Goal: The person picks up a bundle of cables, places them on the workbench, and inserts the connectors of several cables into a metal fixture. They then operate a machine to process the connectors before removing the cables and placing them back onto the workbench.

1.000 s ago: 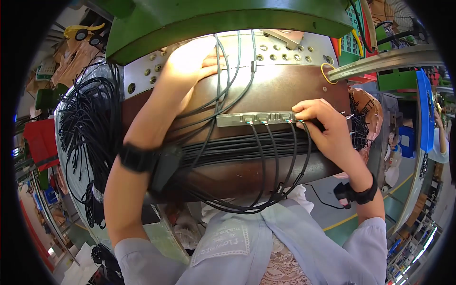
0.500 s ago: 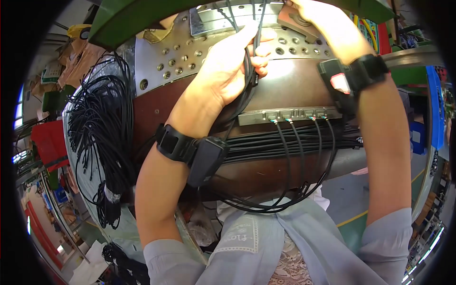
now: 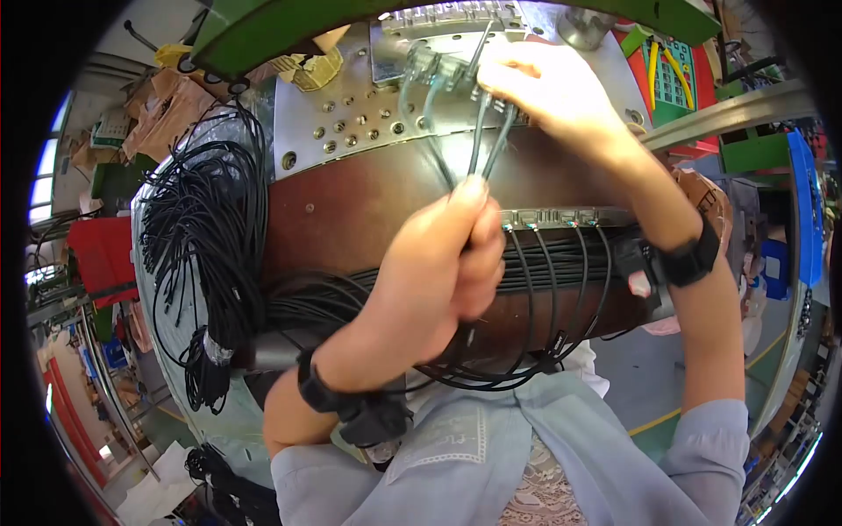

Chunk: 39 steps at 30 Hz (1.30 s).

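Several black cables (image 3: 478,145) rise out of my left hand (image 3: 443,272), which is closed around them over the brown work surface (image 3: 342,188). Their upper ends run to a blurred metal strip with connectors (image 3: 438,68), tilted above the perforated metal plate (image 3: 351,110). My right hand (image 3: 557,92) is closed at the strip's right part, its fingers partly washed out by glare. Just right of my left hand, a second metal strip (image 3: 605,213) lies on the surface with connectors seated in it. Its cables loop down toward me.
A large bundle of black cables (image 3: 202,219) hangs at the left. More cables (image 3: 316,302) lie across the brown surface. A green machine beam (image 3: 456,26) crosses overhead. At the far right are yellow-handled pliers (image 3: 653,74) and a metal rail (image 3: 737,118).
My left hand has come down and nearer to me with the cables. My right hand has moved down and left from the brown block, and the blurred connector strip now shows at it.
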{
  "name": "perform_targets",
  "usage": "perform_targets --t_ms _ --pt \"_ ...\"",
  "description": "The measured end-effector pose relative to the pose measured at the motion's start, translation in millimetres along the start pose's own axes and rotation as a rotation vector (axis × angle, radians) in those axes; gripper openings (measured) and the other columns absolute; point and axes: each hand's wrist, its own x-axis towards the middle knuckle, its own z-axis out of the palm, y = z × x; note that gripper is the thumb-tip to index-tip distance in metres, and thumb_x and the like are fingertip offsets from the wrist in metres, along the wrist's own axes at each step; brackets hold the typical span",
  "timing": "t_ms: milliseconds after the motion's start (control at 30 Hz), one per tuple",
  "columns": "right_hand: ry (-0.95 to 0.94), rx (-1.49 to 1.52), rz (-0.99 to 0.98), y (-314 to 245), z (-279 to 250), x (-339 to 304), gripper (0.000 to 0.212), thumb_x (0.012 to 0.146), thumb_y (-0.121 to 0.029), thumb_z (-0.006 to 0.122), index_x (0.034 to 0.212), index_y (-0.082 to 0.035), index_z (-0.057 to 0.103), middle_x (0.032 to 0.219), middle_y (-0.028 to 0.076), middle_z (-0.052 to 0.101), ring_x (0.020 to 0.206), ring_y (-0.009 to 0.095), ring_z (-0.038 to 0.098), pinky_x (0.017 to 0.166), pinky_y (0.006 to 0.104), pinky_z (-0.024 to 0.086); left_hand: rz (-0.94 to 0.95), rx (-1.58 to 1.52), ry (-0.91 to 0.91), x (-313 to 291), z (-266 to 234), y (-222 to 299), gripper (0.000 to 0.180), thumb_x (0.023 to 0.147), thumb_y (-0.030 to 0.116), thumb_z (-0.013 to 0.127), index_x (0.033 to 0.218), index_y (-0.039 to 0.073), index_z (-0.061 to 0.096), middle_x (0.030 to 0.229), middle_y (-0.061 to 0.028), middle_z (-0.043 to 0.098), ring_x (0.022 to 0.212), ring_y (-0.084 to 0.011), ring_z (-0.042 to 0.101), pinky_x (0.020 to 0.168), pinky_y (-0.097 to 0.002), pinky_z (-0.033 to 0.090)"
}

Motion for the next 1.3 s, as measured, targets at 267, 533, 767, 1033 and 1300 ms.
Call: perform_targets --t_ms 267,533,767,1033,1300 --pt "-0.032 -0.395 -0.188 16.0 -11.5 -43.1 0.028 0.080 -0.020 0.066 0.104 -0.006 0.064 0.089 0.009 0.062 0.079 0.023 0.060 0.072 0.0306 0.048 1.275 -0.007 1.178 -170.6 -147.5 93.6 0.045 0.099 0.041 0.033 0.099 0.002 0.057 0.071 -0.0105 0.063 0.057 -0.0166 0.059 0.047 -0.0248 0.046" --pt "-0.120 -0.176 0.097 -48.4 -13.8 -129.5 0.030 0.074 -0.008 0.066 0.104 -0.004 0.062 0.092 0.010 0.058 0.087 0.028 0.058 0.077 0.0363 0.047 0.234 0.522 0.276 -91.6 -96.5 5.0 0.061 0.100 0.041 0.024 0.115 -0.010 0.053 0.093 -0.0233 0.066 0.077 -0.0282 0.068 0.068 -0.0318 0.056" --pt "0.119 -0.148 -0.093 -45.6 -10.0 -61.2 0.023 0.077 -0.005 0.062 0.099 -0.004 0.065 0.085 0.012 0.059 0.083 0.028 0.058 0.073 0.0358 0.048 0.061 0.404 -0.354 15.3 0.1 -51.2 0.034 0.097 0.029 0.046 0.108 -0.001 0.056 0.083 -0.0072 0.063 0.072 -0.0143 0.061 0.066 -0.0247 0.048" --pt "0.205 0.350 0.366 38.6 -31.4 0.3 0.021 0.090 -0.017 0.055 0.093 0.003 0.061 0.091 0.011 0.063 0.077 0.018 0.059 0.069 0.0281 0.048 0.027 -0.281 -0.136 115.2 -31.2 97.1 0.029 0.097 0.028 0.043 0.087 0.002 0.050 0.055 0.0047 0.034 0.044 -0.0066 0.034 0.042 -0.0221 0.036" --pt "0.071 -0.225 0.168 77.7 -35.8 7.0 0.021 0.085 -0.015 0.058 0.102 -0.002 0.061 0.088 0.011 0.063 0.077 0.023 0.061 0.069 0.0317 0.049 0.155 0.011 -0.128 140.2 -37.4 89.3 0.028 0.094 0.024 0.050 0.104 -0.002 0.052 0.064 -0.0008 0.050 0.050 -0.0128 0.047 0.051 -0.0264 0.046"
